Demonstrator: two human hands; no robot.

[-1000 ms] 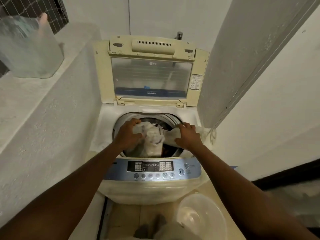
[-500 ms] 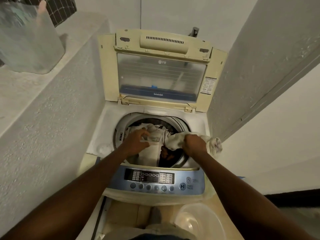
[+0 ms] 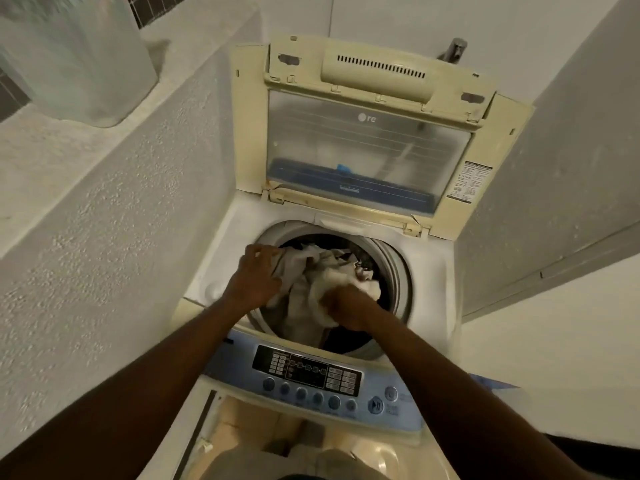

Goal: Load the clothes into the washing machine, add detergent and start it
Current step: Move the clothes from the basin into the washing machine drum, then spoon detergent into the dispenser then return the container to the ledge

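A cream top-loading washing machine (image 3: 221,268) stands below me with its lid (image 3: 367,140) raised against the back wall. Its round drum (image 3: 398,271) holds a heap of white and pale cloth (image 3: 332,271), with darker clothes showing underneath. My left hand (image 3: 254,275) rests on the left side of the white cloth at the drum's rim, fingers curled into it. Lower down, my right hand (image 3: 346,306) sits inside the drum, closed on a fold of the same cloth. The blue control panel (image 3: 311,379) with its row of buttons lies nearer to me.
A rough plastered ledge (image 3: 104,188) runs along the left, with a translucent plastic container (image 3: 76,57) standing on it. A wall (image 3: 554,140) closes in the machine's right side. A tap (image 3: 455,50) sticks out behind the lid. A clear plastic bowl (image 3: 377,459) sits by the machine's front.
The cloth that hung over the drum's right rim is now inside the drum. My right hand has moved left and down into the drum with it. My view has moved closer.
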